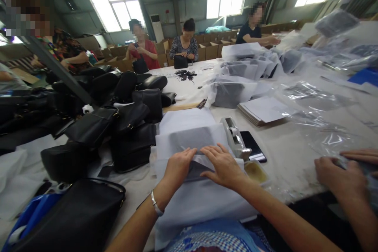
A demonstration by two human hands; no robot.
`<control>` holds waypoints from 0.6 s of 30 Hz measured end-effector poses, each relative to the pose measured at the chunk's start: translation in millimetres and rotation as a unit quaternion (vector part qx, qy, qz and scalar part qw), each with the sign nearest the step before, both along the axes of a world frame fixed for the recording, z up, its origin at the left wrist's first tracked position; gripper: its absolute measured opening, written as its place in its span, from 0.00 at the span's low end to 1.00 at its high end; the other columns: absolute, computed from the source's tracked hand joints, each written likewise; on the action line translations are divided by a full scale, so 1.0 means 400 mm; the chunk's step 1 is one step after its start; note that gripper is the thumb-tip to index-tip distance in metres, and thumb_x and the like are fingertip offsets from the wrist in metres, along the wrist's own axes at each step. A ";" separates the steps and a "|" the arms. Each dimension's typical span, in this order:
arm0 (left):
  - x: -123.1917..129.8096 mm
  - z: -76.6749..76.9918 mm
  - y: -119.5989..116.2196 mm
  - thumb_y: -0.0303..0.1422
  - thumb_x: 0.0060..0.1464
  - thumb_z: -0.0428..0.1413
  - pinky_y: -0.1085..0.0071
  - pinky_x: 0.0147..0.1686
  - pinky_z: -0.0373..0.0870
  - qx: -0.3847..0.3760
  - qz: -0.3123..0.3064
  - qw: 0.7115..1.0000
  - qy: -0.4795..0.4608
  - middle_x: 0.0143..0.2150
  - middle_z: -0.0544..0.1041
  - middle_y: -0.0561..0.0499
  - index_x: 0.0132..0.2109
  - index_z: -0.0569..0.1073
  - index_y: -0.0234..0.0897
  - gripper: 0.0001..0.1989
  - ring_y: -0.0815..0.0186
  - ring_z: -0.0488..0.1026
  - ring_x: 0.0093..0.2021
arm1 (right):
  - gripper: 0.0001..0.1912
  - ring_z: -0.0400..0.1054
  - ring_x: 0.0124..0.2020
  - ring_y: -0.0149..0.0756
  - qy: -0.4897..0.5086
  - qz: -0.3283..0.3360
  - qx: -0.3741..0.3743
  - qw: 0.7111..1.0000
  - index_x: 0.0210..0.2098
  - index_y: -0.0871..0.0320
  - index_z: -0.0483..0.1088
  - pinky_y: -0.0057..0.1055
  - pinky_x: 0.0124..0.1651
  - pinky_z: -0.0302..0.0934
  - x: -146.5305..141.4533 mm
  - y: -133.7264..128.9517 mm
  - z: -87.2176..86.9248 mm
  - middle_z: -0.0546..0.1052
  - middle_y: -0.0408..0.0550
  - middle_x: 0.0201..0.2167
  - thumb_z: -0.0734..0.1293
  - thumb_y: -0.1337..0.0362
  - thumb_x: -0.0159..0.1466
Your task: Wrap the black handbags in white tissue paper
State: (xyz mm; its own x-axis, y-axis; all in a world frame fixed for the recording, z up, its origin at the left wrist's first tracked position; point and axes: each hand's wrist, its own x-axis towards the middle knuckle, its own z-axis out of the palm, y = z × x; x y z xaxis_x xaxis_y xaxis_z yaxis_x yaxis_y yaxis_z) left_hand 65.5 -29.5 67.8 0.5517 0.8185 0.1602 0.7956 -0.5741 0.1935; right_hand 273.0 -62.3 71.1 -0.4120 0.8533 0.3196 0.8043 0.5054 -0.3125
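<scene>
A dark handbag (191, 138) lies in front of me, showing grey through the thin white wrapping paper (203, 197) folded over it. My left hand (178, 166) rests on the paper's folded edge with its fingers stretched out. Opposite it, my right hand (221, 165) lies flat on the same edge, fingers extended and thumb apart. The fingertips of both hands almost meet over the bag. More white sheets stick out beneath and behind the bundle. A tape dispenser (233, 134) stands just right of the bundle, beside a black phone (252, 146) and a small dish (256, 171).
Black handbags (91, 126) are heaped on the left. Wrapped bags (228, 92), a stack of white cards (264, 109) and clear plastic bags (313, 94) lie to the right. A co-worker's hands (342, 177) are close at right. Several people work around the table.
</scene>
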 end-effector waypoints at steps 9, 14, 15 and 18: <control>-0.005 -0.003 0.003 0.25 0.61 0.53 0.65 0.45 0.77 0.014 -0.011 1.000 -0.015 0.62 0.72 0.46 0.56 0.71 0.42 0.17 0.59 0.79 0.48 | 0.08 0.73 0.45 0.39 -0.062 -0.077 0.042 0.994 0.39 0.56 0.71 0.43 0.63 0.51 -0.004 0.039 -0.004 0.80 0.48 0.45 0.62 0.72 0.67; -0.016 -0.006 0.008 0.29 0.62 0.54 0.65 0.42 0.76 0.013 0.012 1.000 0.003 0.63 0.71 0.49 0.38 0.73 0.39 0.04 0.59 0.80 0.43 | 0.06 0.72 0.46 0.39 -0.078 -0.094 0.027 0.992 0.40 0.57 0.71 0.40 0.62 0.51 -0.006 0.064 0.005 0.79 0.49 0.45 0.63 0.71 0.67; -0.018 -0.007 0.010 0.29 0.62 0.54 0.65 0.43 0.75 0.019 0.016 1.000 0.002 0.62 0.72 0.48 0.38 0.73 0.39 0.04 0.59 0.79 0.44 | 0.06 0.72 0.46 0.38 -0.077 -0.094 0.026 0.992 0.39 0.57 0.71 0.39 0.61 0.51 -0.006 0.070 0.003 0.79 0.49 0.45 0.63 0.71 0.67; -0.024 -0.004 0.018 0.29 0.62 0.53 0.66 0.40 0.75 0.029 0.030 0.999 0.001 0.51 0.80 0.46 0.42 0.72 0.39 0.03 0.59 0.80 0.40 | 0.05 0.72 0.42 0.38 -0.080 -0.096 0.007 0.992 0.39 0.57 0.71 0.34 0.52 0.57 -0.003 0.086 -0.005 0.80 0.48 0.40 0.63 0.68 0.68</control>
State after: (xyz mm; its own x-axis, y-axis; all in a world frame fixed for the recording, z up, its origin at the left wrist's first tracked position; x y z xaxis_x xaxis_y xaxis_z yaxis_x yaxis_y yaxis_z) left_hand 55.9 -22.2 66.2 0.5024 0.8393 0.2076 0.8292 -0.5358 0.1591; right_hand 271.8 -27.7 69.1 -0.2886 0.9168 0.2760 0.9250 0.3414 -0.1668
